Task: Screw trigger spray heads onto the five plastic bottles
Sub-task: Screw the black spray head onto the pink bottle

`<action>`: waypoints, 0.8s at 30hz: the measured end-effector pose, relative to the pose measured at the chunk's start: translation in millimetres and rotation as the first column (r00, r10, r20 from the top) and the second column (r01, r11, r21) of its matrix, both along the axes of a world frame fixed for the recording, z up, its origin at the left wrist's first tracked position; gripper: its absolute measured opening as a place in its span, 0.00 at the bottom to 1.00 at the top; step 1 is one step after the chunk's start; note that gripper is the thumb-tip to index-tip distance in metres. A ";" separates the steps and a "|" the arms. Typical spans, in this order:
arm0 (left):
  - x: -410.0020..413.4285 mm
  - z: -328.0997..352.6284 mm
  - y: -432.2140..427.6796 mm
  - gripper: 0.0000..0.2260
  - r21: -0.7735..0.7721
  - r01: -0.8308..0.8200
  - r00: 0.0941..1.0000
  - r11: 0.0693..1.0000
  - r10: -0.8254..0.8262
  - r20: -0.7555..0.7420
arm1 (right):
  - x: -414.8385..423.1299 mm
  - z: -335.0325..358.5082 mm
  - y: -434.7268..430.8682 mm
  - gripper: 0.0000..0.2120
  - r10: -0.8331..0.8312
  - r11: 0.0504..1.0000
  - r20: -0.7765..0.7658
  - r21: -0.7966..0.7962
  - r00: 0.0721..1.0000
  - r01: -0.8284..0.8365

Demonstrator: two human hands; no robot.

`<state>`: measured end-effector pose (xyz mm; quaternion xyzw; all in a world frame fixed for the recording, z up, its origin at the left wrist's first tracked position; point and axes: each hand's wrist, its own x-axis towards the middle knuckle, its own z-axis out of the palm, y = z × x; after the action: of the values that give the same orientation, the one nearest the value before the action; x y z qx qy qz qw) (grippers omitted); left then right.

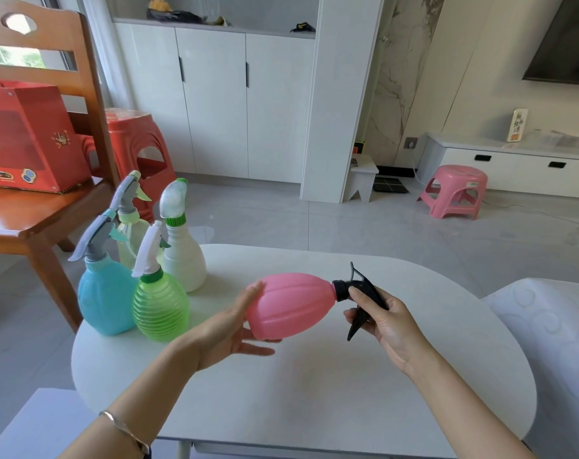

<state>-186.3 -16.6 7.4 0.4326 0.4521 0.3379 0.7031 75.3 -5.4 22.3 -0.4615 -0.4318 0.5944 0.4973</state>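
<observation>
Four capped bottles (pixel 159 306) stand at the table (pixel 314 376) edge, and the last, a pink bottle (pixel 291 304), is held sideways above it, its base against the straight-fingered left hand (pixel 228 329) while the right hand (pixel 384 319) grips the black spray head (pixel 357 289) on its neck, likely mid-tightening.

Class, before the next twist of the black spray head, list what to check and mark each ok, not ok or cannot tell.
1. Black spray head seated on pink bottle neck: ok.
2. Right hand grips the head: ok.
3. Left hand clamps the bottle: not ok, straight fingers only cradle its base.
4. Collar screwed fully tight: cannot tell.
5. Blue bottle, green bottle, white bottle and pale yellow bottle carry heads: ok.
</observation>
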 end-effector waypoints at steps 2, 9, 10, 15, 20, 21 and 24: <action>-1.4 2.3 -1.1 0.30 0.144 -0.016 1.000 0.990 0.015 0.004 | 2.4 0.6 0.7 0.09 -0.012 1.000 -0.016 -0.026 1.000 0.012; -3.1 2.1 -2.6 0.32 -0.061 0.066 0.997 0.996 -0.068 -0.028 | -1.2 -0.1 -1.1 0.15 0.036 0.999 0.037 0.012 0.999 -0.037; -3.0 0.3 -1.8 0.31 -0.067 0.059 0.996 0.996 -0.063 -0.060 | -1.6 -0.5 -1.4 0.15 0.039 0.999 0.052 0.018 0.998 -0.040; -1.1 0.6 -1.2 0.27 0.092 -0.075 0.997 0.993 0.077 -0.020 | 0.1 3.6 -1.3 0.19 0.045 0.998 0.042 0.050 0.998 -0.047; 1.8 -2.1 -4.9 0.24 0.077 -0.126 0.991 0.989 0.123 0.050 | -0.6 6.2 -2.0 0.17 0.021 0.998 0.049 0.065 0.999 -0.025; 2.6 -2.2 -5.6 0.25 0.082 -0.140 0.989 0.987 0.136 0.056 | -0.4 6.5 -2.1 0.17 0.016 0.998 0.051 0.062 0.999 -0.019; 6.9 -3.8 -6.6 0.25 0.115 -0.196 0.980 0.974 0.190 0.062 | 1.1 7.2 -0.8 0.16 -0.005 0.998 0.049 0.055 0.999 0.003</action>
<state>-179.4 -23.1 3.6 0.4195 0.4529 0.4423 0.6506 76.4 -6.2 29.5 -0.4629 -0.4590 0.5699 0.5003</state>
